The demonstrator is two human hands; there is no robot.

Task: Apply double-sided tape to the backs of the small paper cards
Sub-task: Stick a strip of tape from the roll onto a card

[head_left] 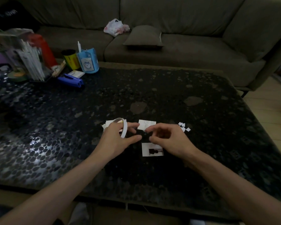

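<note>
My left hand [118,140] has a white roll of double-sided tape [124,129] looped over its fingers, and its fingertips touch the left edge of a small white card [148,125] lying back-up on the dark table. My right hand [167,138] has curled fingers and pinches something tiny at the card's lower edge; what it pinches is too small to tell. A second card [151,149], picture side up, lies just below between my hands. A small stack of cards [107,125] sits behind my left hand, partly hidden.
Several tiny white paper scraps [183,127] lie right of my right hand. At the table's far left stand a blue stapler [71,80], a blue holder [88,62], a yellow can [71,60] and other clutter. A sofa with a cushion [143,36] is behind.
</note>
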